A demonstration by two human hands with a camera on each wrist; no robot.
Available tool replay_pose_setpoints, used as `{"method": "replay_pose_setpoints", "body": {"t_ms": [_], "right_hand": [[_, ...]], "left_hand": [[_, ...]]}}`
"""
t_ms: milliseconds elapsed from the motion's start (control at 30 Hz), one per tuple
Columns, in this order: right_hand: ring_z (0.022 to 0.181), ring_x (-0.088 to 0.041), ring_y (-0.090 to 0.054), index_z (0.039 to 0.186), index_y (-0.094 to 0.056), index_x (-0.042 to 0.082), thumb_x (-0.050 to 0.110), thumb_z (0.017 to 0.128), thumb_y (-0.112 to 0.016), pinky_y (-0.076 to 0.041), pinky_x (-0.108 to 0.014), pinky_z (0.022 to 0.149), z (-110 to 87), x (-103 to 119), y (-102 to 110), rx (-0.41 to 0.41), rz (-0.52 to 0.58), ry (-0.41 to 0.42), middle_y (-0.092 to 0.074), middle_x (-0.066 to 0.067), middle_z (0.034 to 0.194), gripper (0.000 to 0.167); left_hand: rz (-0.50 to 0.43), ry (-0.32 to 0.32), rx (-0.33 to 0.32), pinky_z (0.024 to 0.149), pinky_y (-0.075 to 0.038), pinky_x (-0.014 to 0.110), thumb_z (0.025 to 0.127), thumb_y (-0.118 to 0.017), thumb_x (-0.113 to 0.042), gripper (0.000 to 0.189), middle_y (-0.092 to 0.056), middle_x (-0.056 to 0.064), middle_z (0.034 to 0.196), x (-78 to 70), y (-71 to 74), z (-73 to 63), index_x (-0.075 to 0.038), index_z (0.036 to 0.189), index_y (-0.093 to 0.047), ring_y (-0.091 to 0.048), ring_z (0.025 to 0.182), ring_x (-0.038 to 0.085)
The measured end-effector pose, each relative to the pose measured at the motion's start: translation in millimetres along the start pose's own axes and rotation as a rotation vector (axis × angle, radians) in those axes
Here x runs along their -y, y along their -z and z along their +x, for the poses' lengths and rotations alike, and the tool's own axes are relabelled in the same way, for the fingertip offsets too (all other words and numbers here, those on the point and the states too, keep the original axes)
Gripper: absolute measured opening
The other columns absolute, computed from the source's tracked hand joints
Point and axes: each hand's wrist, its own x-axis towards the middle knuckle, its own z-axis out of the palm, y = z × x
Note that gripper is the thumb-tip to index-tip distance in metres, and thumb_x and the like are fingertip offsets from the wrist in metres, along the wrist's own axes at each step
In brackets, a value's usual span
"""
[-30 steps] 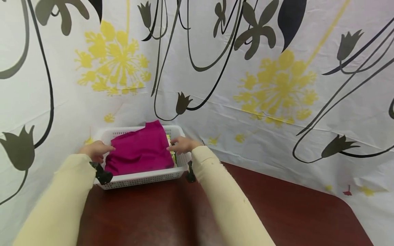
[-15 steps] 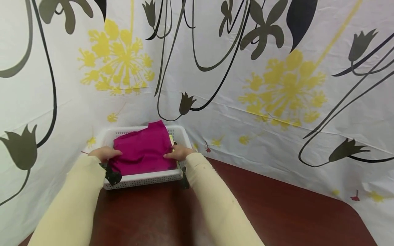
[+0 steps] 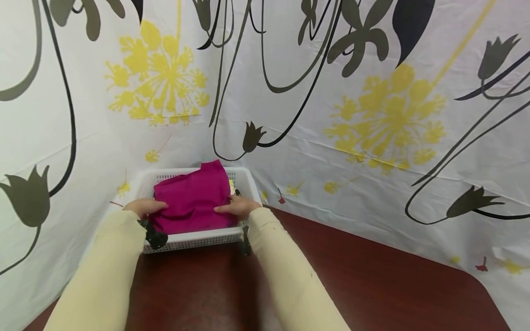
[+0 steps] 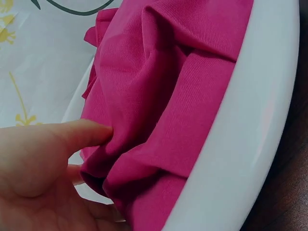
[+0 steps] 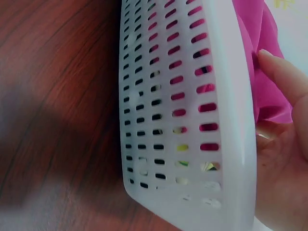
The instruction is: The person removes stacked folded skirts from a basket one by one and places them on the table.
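A magenta folded cloth point(image 3: 192, 200) lies in a white perforated plastic basket point(image 3: 203, 237), its back corner sticking up above the far rim. My left hand point(image 3: 142, 207) pinches the cloth's left edge. In the left wrist view, that hand's thumb point(image 4: 91, 134) presses on top of the fabric point(image 4: 144, 82) while the other fingers go beneath it. At the opposite edge, my right hand point(image 3: 241, 207) grips the cloth with the thumb over it. The right wrist view shows the basket wall point(image 5: 236, 120) beside this hand point(image 5: 284, 149); its fingers are partly hidden.
Something yellow and green point(image 3: 232, 186) shows in the basket beside the cloth's right edge. The basket stands on a dark red-brown table point(image 3: 198, 285), in a corner against white sheeting point(image 3: 298, 138) printed with flowers. The table's rounded edge lies at right.
Both hands have moved inward over the cloth, and their thumbs now lie on its left and right edges. The cloth is still in the basket. The head view has shifted slightly.
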Motion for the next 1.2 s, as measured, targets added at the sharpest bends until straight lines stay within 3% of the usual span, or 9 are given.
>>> {"method": "replay_pose_setpoints", "body": {"t_ms": [67, 133, 267, 367, 567, 733, 933, 1033, 1200], "right_hand": [[0.118, -0.027, -0.042, 0.144, -0.019, 0.003, 0.020, 0.084, -0.066, -0.038, -0.042, 0.097, -0.8, 1.5, -3.3, 0.006, 0.058, -0.009, -0.035, -0.014, 0.136, 0.078], [0.119, -0.028, -0.041, 0.144, -0.017, 0.004, 0.018, 0.084, -0.066, -0.038, -0.044, 0.097, -0.9, 2.6, -6.2, 0.006, 0.098, -0.018, -0.034, -0.014, 0.136, 0.080], [0.119, -0.029, -0.041, 0.145, -0.017, 0.004, 0.012, 0.081, -0.068, -0.038, -0.043, 0.097, -0.3, 2.7, -8.9, -0.041, 0.095, -0.004, -0.033, -0.014, 0.138, 0.082], [0.118, -0.027, -0.041, 0.144, -0.022, 0.004, 0.008, 0.078, -0.070, -0.038, -0.041, 0.097, 1.0, 1.3, -8.7, -0.104, 0.082, 0.020, -0.035, -0.015, 0.137, 0.081], [0.108, -0.027, -0.048, 0.140, -0.032, 0.004, -0.002, 0.072, -0.070, -0.040, -0.040, 0.094, 5.3, -2.4, -8.6, -0.170, 0.189, 0.043, -0.046, -0.016, 0.125, 0.078], [0.103, -0.027, -0.053, 0.138, -0.038, 0.007, -0.001, 0.072, -0.069, -0.045, -0.042, 0.088, 2.6, -0.7, -7.7, -0.212, 0.216, 0.010, -0.050, -0.015, 0.120, 0.073], [0.093, -0.024, -0.056, 0.133, -0.044, 0.008, 0.004, 0.070, -0.072, -0.049, -0.037, 0.077, 1.9, 0.6, -3.6, -0.226, 0.249, 0.027, -0.054, -0.011, 0.111, 0.069], [0.093, -0.023, -0.056, 0.132, -0.045, 0.007, 0.002, 0.072, -0.069, -0.049, -0.035, 0.079, 2.0, 0.1, -2.1, -0.220, 0.292, 0.044, -0.055, -0.011, 0.110, 0.065], [0.090, -0.021, -0.054, 0.135, -0.041, 0.005, 0.000, 0.072, -0.066, -0.048, -0.032, 0.077, -3.5, 4.1, 0.7, -0.203, 0.338, 0.057, -0.054, -0.010, 0.108, 0.068]], "left_hand": [[-0.024, 0.017, 0.013, 0.075, -0.046, 0.036, 0.089, -0.044, -0.053, 0.058, -0.051, 0.007, 0.095, -14.6, -3.5, -12.7, 0.001, 0.107, -0.053, -0.050, 0.086, 0.018], [-0.051, 0.037, 0.017, 0.081, -0.045, 0.038, 0.087, -0.049, -0.053, 0.062, -0.049, 0.011, 0.103, -42.3, -11.2, -40.1, 0.002, 0.116, -0.049, -0.048, 0.093, 0.021], [-0.107, 0.051, 0.031, 0.097, -0.035, 0.048, 0.086, -0.050, -0.049, 0.084, -0.034, 0.025, 0.122, -106.9, -30.3, -100.8, 0.012, 0.135, -0.021, -0.036, 0.113, 0.036], [-0.152, 0.079, 0.020, 0.101, -0.028, 0.051, 0.088, -0.048, -0.044, 0.090, -0.025, 0.031, 0.128, -136.2, -39.8, -126.3, 0.016, 0.137, -0.004, -0.027, 0.119, 0.043], [-0.254, 0.103, -0.038, 0.102, -0.030, 0.046, 0.089, -0.053, -0.031, 0.087, -0.019, 0.033, 0.135, -148.0, -47.8, -133.2, 0.015, 0.139, 0.002, -0.031, 0.119, 0.039], [-0.323, 0.090, -0.099, 0.088, -0.043, 0.036, 0.085, -0.061, -0.025, 0.087, -0.028, 0.029, 0.131, -155.4, -49.8, -135.4, 0.013, 0.140, -0.006, -0.046, 0.102, 0.028], [-0.399, 0.107, -0.160, 0.071, -0.051, 0.034, 0.084, -0.062, -0.023, 0.078, -0.050, 0.015, 0.102, -160.1, -47.6, -134.1, 0.009, 0.138, -0.017, -0.056, 0.076, 0.016], [-0.455, 0.092, -0.167, 0.071, -0.052, 0.033, 0.083, -0.064, -0.022, 0.073, -0.054, 0.006, 0.089, -161.7, -47.5, -133.9, 0.008, 0.135, -0.021, -0.057, 0.072, 0.014], [-0.526, 0.069, -0.175, 0.070, -0.052, 0.031, 0.084, -0.065, -0.022, 0.075, -0.056, 0.000, 0.082, -165.2, -46.5, -139.0, 0.004, 0.138, -0.020, -0.059, 0.068, 0.011]]}}
